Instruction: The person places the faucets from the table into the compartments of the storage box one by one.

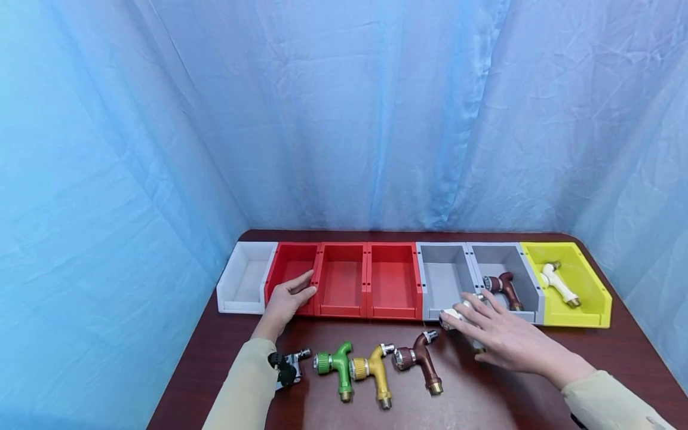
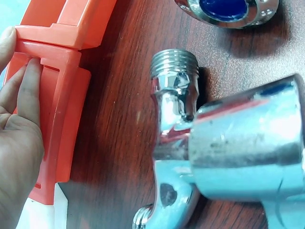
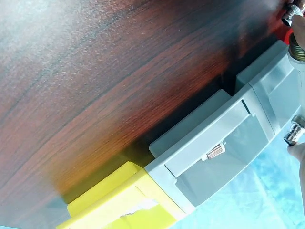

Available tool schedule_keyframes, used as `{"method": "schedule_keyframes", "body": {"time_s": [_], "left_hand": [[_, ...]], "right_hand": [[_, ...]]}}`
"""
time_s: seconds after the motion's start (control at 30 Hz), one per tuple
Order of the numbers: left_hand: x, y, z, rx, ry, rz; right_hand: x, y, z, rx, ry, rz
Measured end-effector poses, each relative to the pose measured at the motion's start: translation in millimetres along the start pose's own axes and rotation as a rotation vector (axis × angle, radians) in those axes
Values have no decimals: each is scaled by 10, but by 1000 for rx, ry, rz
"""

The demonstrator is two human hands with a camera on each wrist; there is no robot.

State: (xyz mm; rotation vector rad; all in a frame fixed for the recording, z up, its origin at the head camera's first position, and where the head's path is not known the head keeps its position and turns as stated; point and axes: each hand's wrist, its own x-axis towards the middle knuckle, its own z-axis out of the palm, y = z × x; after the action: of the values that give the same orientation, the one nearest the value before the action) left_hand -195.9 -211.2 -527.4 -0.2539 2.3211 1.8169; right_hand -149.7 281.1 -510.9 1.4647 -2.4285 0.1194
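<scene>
In the head view my right hand point(image 1: 507, 340) grips a white faucet point(image 1: 455, 315) with a silver-rimmed knob, in front of the grey bins; the fingers cover much of it. At the right edge of the right wrist view, the faucet's silver spout end point(image 3: 294, 131) shows. My left hand point(image 1: 287, 301) reaches over the front of the leftmost red bin point(image 1: 292, 257), fairly straight fingers touching its right side wall. Below that hand lies a chrome faucet point(image 2: 174, 119) with black parts. To its right lie a green faucet point(image 1: 341, 364), a yellow faucet point(image 1: 378, 373) and a brown faucet point(image 1: 424, 358).
Along the table's back stand a white bin point(image 1: 247, 275), red bins point(image 1: 344, 312), grey bins point(image 1: 443, 251) and a yellow bin point(image 1: 602, 307). Another brown faucet point(image 1: 507, 286) lies in the right grey bin, another white faucet point(image 1: 559, 285) in the yellow one. Blue curtains point(image 1: 349, 119) hang around.
</scene>
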Motion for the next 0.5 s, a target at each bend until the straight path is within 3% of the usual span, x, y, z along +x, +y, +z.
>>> {"method": "schedule_keyframes", "body": {"time_s": [0.5], "left_hand": [[-4, 0, 2, 12, 1, 1]], "right_hand": [[67, 70, 19, -23, -14, 44]]}}
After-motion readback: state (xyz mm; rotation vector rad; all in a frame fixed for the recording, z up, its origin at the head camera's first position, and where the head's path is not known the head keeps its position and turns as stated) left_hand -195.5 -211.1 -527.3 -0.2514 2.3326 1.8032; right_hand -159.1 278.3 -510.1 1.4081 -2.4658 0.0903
